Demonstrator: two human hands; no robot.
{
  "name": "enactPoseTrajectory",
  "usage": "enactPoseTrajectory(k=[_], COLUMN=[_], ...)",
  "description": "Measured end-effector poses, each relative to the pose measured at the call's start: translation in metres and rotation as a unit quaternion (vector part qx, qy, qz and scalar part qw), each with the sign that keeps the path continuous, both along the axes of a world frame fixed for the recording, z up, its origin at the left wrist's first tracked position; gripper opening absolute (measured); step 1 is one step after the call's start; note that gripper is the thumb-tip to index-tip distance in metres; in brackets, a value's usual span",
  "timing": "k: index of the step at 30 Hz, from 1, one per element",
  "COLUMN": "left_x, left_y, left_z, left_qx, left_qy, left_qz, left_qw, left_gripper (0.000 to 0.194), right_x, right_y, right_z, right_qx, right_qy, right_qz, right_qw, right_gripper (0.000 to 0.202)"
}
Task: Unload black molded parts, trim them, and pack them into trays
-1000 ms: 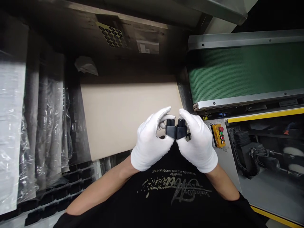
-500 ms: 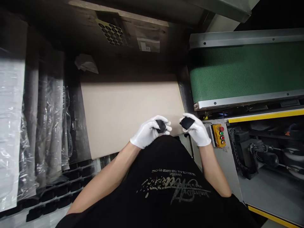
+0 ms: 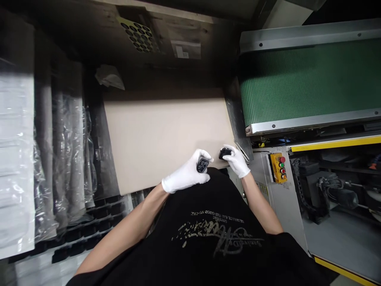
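White gloves cover both of my hands. My left hand (image 3: 190, 171) is closed around a small black part (image 3: 203, 165), roughly rectangular, with a moulded face turned up. To its right, my right hand (image 3: 236, 161) grips a second small black part (image 3: 224, 153) by its side, between thumb and fingers. Both parts are held apart from each other, over the near right edge of a beige board (image 3: 160, 135). The exact kind of part is too small to tell.
A green conveyor belt (image 3: 309, 79) runs at the right, above a yellow button box (image 3: 278, 168). Plastic-wrapped sheets (image 3: 62, 159) hang at the left, over trays of black parts (image 3: 101, 216). A crumpled white piece (image 3: 109, 76) lies behind the board.
Both hands have turned their black parts, and the left one's moulded face now shows. My right hand has shifted slightly left. The whole view has tilted a little.
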State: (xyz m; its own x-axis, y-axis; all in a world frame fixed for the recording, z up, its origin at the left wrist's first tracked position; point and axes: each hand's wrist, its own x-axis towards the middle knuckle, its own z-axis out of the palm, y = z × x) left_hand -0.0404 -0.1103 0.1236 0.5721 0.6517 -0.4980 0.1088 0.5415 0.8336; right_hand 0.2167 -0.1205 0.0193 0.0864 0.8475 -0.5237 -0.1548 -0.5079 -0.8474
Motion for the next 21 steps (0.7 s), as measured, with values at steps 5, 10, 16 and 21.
enactPoseTrajectory(k=[5, 10, 16, 21], left_x=[0.002, 0.003, -0.003, -0.004], left_y=[0.0, -0.001, 0.003, 0.002], left_z=[0.024, 0.024, 0.005, 0.01], left_qx=[0.081, 0.068, -0.046, -0.026], left_qy=[0.011, 0.007, -0.125, -0.065], left_qz=[0.004, 0.005, -0.007, -0.01], left_qw=[0.997, 0.998, 0.991, 0.997], left_gripper=[0.044, 0.045, 0.055, 0.063], right_x=[0.007, 0.007, 0.011, 0.015], right_y=[0.028, 0.032, 0.027, 0.025], right_z=[-0.039, -0.053, -0.051, -0.054], right_qx=[0.047, 0.043, 0.037, 0.046], right_qy=[-0.224, -0.285, -0.32, -0.362], right_qz=[0.04, 0.082, 0.126, 0.14], right_qw=[0.973, 0.954, 0.938, 0.92], right_gripper=[0.052, 0.05, 0.057, 0.057])
